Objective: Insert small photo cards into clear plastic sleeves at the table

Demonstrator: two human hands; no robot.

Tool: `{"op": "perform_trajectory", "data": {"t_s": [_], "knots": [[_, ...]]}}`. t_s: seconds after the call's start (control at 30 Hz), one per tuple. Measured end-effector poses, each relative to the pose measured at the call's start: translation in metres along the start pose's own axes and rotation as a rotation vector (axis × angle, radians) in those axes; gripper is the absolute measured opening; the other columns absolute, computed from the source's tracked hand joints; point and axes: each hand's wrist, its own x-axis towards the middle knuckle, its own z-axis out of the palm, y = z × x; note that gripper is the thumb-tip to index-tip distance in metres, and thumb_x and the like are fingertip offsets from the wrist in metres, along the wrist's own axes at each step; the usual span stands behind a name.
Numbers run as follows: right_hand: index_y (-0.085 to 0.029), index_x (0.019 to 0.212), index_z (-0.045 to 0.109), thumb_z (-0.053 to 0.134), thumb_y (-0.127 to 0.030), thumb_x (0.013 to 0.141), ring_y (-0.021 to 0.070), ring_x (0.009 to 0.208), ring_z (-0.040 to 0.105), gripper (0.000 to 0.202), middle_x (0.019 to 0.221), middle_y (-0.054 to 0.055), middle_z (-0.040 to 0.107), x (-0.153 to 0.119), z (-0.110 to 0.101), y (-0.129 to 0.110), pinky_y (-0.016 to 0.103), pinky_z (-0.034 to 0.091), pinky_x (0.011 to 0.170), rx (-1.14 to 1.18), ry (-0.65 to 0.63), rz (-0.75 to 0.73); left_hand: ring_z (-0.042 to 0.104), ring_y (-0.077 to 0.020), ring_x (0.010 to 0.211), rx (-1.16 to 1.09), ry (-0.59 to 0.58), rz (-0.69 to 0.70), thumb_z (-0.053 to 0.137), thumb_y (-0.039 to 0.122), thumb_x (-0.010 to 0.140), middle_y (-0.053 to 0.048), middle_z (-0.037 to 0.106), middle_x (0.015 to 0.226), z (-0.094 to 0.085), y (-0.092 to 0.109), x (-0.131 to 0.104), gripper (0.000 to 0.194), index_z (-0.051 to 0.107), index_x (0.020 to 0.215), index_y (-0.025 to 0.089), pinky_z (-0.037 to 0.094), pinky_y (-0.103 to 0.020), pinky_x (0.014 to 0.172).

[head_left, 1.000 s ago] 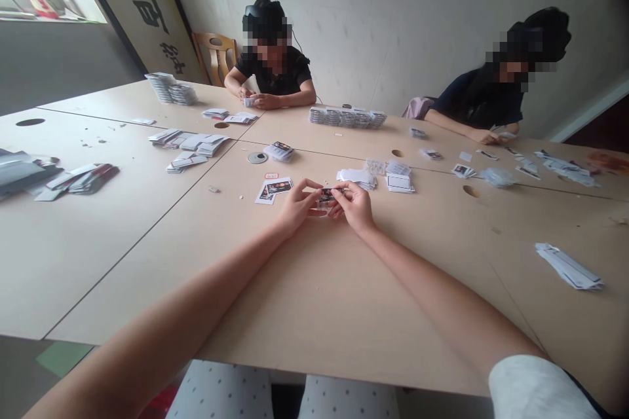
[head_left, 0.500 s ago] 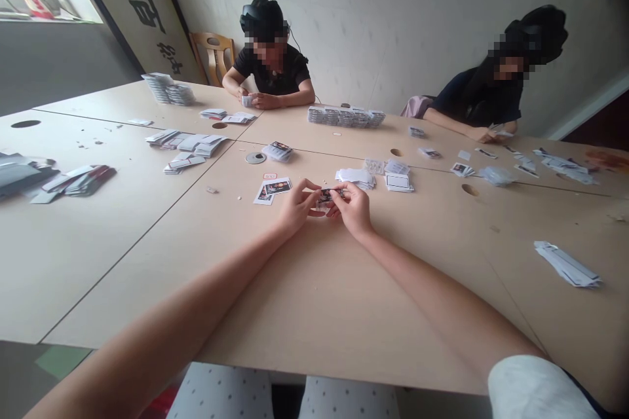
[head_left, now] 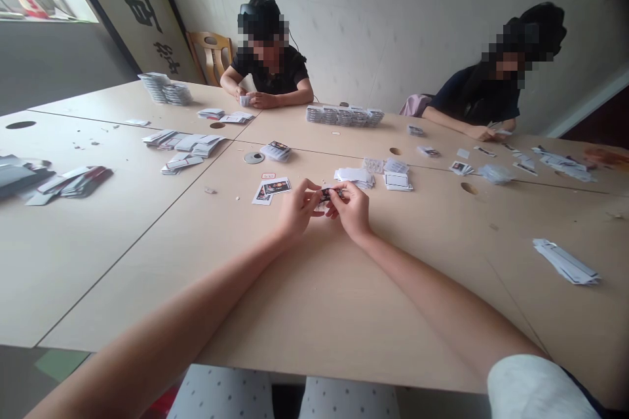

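Note:
A small clear case with a dark printed card (head_left: 328, 195) is held between both hands, above the table. My left hand (head_left: 297, 208) pinches its left side with thumb and fingers. The right side is gripped by my right hand (head_left: 354, 209), the thumb lying over the dark print. Fingers hide much of the case. Just left of my left hand lie printed cards (head_left: 276, 186). Beyond my right hand are a pile of white cards (head_left: 354, 176), clear plastic pieces (head_left: 373, 165) and a white card with a dark frame (head_left: 397, 181).
Two people (head_left: 270, 75) (head_left: 484, 101) sit across the table (head_left: 295, 314). Packed cases (head_left: 344, 116) stand in a row near the far edge. Paper stacks (head_left: 189, 144) lie left, strips (head_left: 565, 262) right. Stacked packs (head_left: 164, 88) stand at the far left.
The view has shifted slightly. My fingers have moved a little on the case, and both hands still hold it in nearly the same place.

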Motion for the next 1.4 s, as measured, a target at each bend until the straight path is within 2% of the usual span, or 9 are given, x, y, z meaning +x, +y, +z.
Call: {"op": "perform_trajectory", "data": {"t_s": [0.3,0.5,0.87,1.07,1.23,1.4], "knots": [[-0.021,0.084,0.053,0.061,-0.044,0.082,0.0134,0.041,0.059,0.025,0.056,-0.003,0.061,-0.001,0.000,-0.002,0.022,0.046,0.036,0.003,0.022,-0.041,0.068,-0.0147,0.068,0.090,0.003,0.070,0.055,0.046,0.086,-0.003,0.070,0.075,0.001,0.001,-0.002,0.029,0.053,0.090,0.018,0.061,-0.035,0.069],[-0.022,0.084,0.052,0.060,-0.044,0.082,0.0138,0.040,0.058,0.024,0.054,-0.004,0.059,0.000,-0.001,0.001,0.022,0.045,0.037,-0.004,0.005,-0.039,0.069,-0.0157,0.072,0.076,-0.006,0.041,0.055,0.046,0.086,-0.004,0.070,0.078,0.000,0.000,0.000,0.029,0.053,0.090,0.017,0.061,-0.035,0.069],[-0.023,0.086,0.050,0.056,-0.040,0.085,0.0130,0.039,0.056,0.018,0.057,-0.004,0.059,-0.002,0.000,0.002,0.023,0.042,0.040,-0.157,0.045,-0.080,0.068,-0.0171,0.073,0.070,0.006,0.024,0.057,0.050,0.083,-0.004,0.068,0.076,-0.002,-0.002,0.002,0.034,0.055,0.088,0.017,0.062,-0.036,0.066],[-0.025,0.091,0.041,0.062,-0.043,0.080,0.0158,0.036,0.056,0.030,0.051,-0.007,0.057,0.004,-0.004,0.007,0.024,0.040,0.036,-0.090,0.112,0.014,0.066,-0.0169,0.075,0.001,0.054,-0.013,0.060,0.047,0.081,-0.004,0.068,0.078,-0.004,-0.003,0.004,0.031,0.054,0.087,0.017,0.061,-0.036,0.064],[-0.026,0.089,0.043,0.061,-0.047,0.080,0.0145,0.035,0.053,0.030,0.053,-0.007,0.057,0.009,-0.006,0.012,0.023,0.038,0.036,-0.033,0.113,0.037,0.065,-0.0162,0.076,-0.100,0.039,-0.058,0.061,0.045,0.080,-0.004,0.067,0.082,-0.007,-0.004,0.007,0.030,0.053,0.087,0.018,0.060,-0.034,0.064],[-0.024,0.085,0.049,0.056,-0.052,0.082,0.0111,0.040,0.046,0.029,0.055,-0.007,0.050,0.013,-0.008,0.014,0.023,0.036,0.042,-0.080,0.146,0.016,0.059,-0.0121,0.066,-0.130,0.038,-0.096,0.065,0.046,0.077,-0.002,0.063,0.076,-0.010,-0.006,0.009,0.031,0.055,0.086,0.018,0.059,-0.032,0.061]]}}
